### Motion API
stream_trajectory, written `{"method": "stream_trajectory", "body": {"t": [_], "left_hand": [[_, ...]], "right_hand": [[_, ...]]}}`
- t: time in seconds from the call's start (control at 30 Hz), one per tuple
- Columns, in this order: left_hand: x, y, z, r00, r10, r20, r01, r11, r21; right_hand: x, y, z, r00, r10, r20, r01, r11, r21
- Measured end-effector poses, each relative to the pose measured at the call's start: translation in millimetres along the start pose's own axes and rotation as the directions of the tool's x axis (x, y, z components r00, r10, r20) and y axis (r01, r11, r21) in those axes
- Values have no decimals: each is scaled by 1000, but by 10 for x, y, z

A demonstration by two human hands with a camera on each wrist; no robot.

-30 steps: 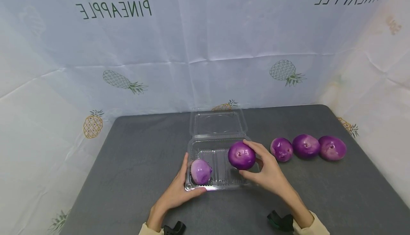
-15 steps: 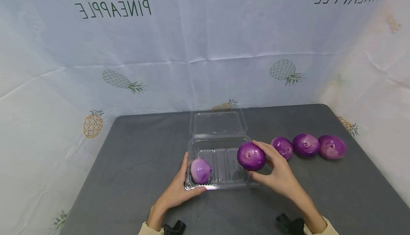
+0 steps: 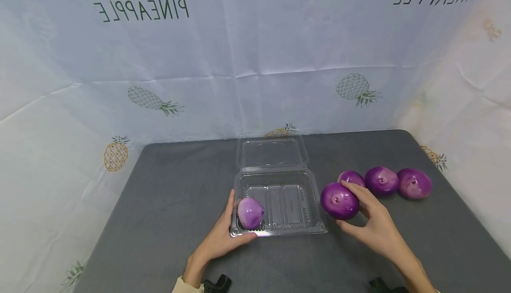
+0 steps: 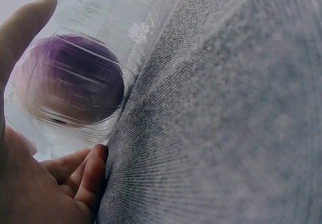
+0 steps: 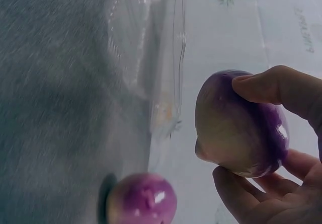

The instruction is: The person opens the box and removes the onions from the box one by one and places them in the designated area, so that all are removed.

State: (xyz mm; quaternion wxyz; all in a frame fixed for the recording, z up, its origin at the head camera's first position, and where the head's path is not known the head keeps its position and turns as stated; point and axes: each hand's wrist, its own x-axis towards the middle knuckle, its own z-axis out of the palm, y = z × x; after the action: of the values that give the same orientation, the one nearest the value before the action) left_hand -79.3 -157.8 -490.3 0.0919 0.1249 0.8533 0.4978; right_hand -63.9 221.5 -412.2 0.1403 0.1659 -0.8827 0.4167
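Observation:
My right hand (image 3: 375, 222) grips a glossy purple onion (image 3: 340, 201) between thumb and fingers, just right of a clear plastic clamshell container (image 3: 287, 211). In the right wrist view, this onion (image 5: 236, 128) shows a paler side with a small pointed tip. My left hand (image 3: 217, 235) holds the container's front-left corner, thumb along the front edge and fingers along the left side. Inside that corner sits a paler purple onion (image 3: 250, 213). Through the plastic wall, the left wrist view shows the same onion (image 4: 75, 80). The container's lid (image 3: 272, 152) lies folded back.
To the right stands a row of onions: one partly hidden behind the held onion (image 3: 351, 177), a middle onion (image 3: 382, 181) and a far-right onion (image 3: 414, 184). A dark grey table (image 3: 183, 186) bears everything. Behind it hangs a pineapple-print cloth (image 3: 247, 53).
My right hand has moved rightward with the onion, from above the container's right half to beyond its right edge. My left hand and the container have stayed in place.

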Motion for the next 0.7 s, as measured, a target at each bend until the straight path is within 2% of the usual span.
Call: {"method": "stream_trajectory", "body": {"t": [0.13,0.37,0.7], "left_hand": [[0,2,-4,1000,-2,1,2,1000,-2],[2,5,7,1000,-6,2,6,1000,-9],[-3,6,2,1000,-9,3,9,1000,-16]], "right_hand": [[-53,43,-58,1000,-7,-18,6,1000,-18],[-137,150,-149,999,39,-27,-40,998,-49],[-219,307,-340,997,62,-43,-66,993,-98]]}}
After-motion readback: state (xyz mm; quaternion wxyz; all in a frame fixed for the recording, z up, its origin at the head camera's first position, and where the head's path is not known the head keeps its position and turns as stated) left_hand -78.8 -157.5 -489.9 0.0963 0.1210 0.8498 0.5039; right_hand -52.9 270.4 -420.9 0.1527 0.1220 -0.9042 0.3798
